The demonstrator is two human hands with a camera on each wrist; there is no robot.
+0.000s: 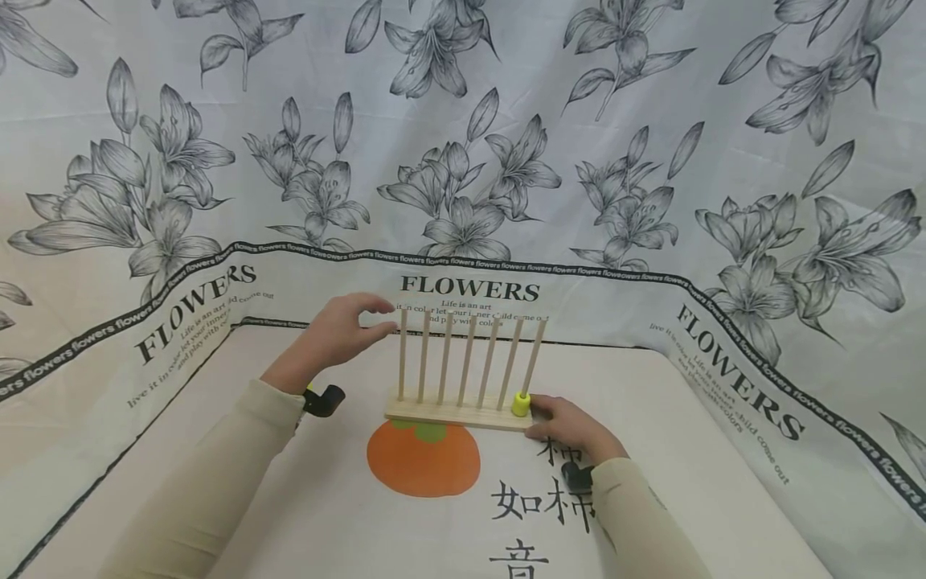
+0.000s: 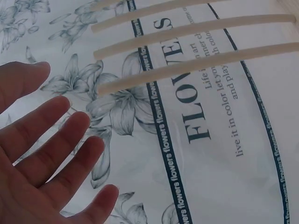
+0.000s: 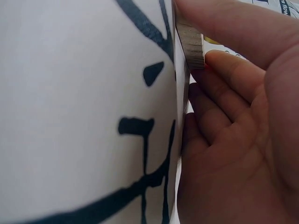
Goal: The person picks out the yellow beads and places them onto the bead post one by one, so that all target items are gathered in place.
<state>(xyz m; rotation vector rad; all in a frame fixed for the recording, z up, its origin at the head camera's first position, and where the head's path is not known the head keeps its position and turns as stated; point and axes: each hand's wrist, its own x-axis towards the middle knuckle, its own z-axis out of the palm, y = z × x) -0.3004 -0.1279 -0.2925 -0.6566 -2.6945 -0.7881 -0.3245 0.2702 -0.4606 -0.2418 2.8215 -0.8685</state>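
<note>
A wooden peg rack [image 1: 452,414], a flat base with several thin upright pegs, stands on the table. A small yellow bead [image 1: 521,404] sits low on the rightmost peg, down at the base. My right hand [image 1: 571,426] holds the base's right end, thumb at the front and fingers behind; the right wrist view shows the wood's end [image 3: 191,46] between them. My left hand [image 1: 350,328] is raised beside the top of the leftmost peg [image 1: 402,354], thumb and fingers apart. In the left wrist view its fingers [image 2: 56,149] are spread, holding nothing, short of the peg tips.
The white table cover [image 1: 318,482] carries a printed orange persimmon [image 1: 423,458] in front of the rack and black characters [image 1: 542,503] at the right. Behind and at both sides hangs a white curtain [image 1: 463,225] printed with flowers. Dark wrist cameras sit on both wrists.
</note>
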